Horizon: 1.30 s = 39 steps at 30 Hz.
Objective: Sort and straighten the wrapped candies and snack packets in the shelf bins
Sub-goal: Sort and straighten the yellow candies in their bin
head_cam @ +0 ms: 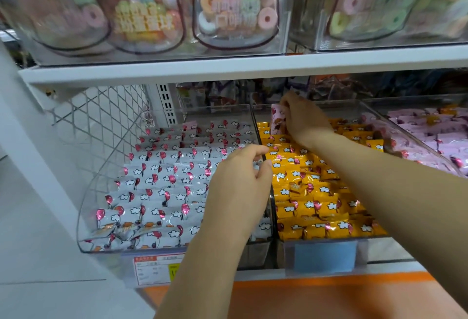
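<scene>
Stray-packet pull: our right hand grips a pink packet standing upright at the back of the yellow-candy bin.
Next, we reckon: lift clear, carry right to the pink-candy bin. Shelf board close overhead, clear walls on both sides. Left hand curled at the white-candy bin divider; can't tell if it's holding anything.

right hand — grips pink packet | yellow-candy bin rear | left hand — over divider

A sweet shop's self-serve aisle

White shelf carries clear jars of ring gummies; below, clear bins of wrapped candies bear a price label in front.
</scene>
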{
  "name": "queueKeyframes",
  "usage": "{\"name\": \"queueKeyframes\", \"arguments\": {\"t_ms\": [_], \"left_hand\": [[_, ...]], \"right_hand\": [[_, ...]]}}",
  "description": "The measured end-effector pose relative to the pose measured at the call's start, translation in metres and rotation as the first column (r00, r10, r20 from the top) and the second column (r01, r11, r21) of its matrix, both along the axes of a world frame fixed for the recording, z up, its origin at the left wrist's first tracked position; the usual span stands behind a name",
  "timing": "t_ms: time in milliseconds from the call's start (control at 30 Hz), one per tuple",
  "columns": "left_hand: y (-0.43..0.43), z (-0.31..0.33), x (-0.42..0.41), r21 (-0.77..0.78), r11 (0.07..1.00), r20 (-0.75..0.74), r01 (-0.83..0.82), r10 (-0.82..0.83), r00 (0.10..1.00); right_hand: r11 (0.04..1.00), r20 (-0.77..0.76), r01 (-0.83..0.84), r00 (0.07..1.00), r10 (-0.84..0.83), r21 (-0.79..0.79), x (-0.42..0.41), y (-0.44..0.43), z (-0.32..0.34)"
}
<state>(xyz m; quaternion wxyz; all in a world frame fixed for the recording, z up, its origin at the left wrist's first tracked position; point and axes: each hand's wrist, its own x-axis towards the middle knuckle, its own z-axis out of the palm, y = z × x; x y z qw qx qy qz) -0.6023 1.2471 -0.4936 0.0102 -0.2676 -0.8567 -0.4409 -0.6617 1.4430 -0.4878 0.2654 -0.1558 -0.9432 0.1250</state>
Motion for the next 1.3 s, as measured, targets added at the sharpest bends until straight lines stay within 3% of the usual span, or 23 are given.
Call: {"name": "queueKeyframes", "arguments": {"t_ms": [100, 267, 367, 667, 833, 1000, 1300], "left_hand": [[0.000, -0.001, -0.001, 0.002, 1.000, -0.001, 0.008, -0.008, 1.000], [-0.001, 0.001, 0.000, 0.004, 1.000, 0.015, 0.020, -0.020, 1.000], [-0.002, 0.001, 0.002, -0.008, 1.000, 0.023, 0.021, -0.020, 1.000], [0.001, -0.002, 0.014, -0.103, 0.995, -0.093, -0.004, -0.006, 0.996], [0.011, -0.005, 0.021, -0.073, 0.995, -0.042, -0.067, 0.064, 0.997], [0.026, -0.001, 0.038, -0.141, 0.976, -0.258, -0.164, 0.124, 0.958], [0.078, -0.001, 0.092, -0.096, 0.995, -0.344, -0.009, -0.025, 0.939]], "right_hand": [[0.999, -0.088, 0.014, 0.996, -0.019, -0.051, 0.008, -0.012, 0.005], [0.958, -0.141, -0.239, 0.966, 0.217, -0.158, 0.052, -0.026, 0.002], [0.938, -0.141, -0.279, 0.957, 0.254, -0.207, 0.082, -0.029, 0.002], [0.851, -0.391, -0.315, 0.909, 0.144, -0.419, 0.158, -0.032, 0.007], [0.906, -0.345, -0.209, 0.935, 0.076, -0.367, 0.174, -0.017, -0.003], [0.914, -0.382, -0.155, 0.924, -0.001, -0.375, 0.199, -0.005, -0.001], [0.921, -0.543, -0.158, 0.837, -0.066, -0.357, 0.258, 0.042, 0.015]]}}
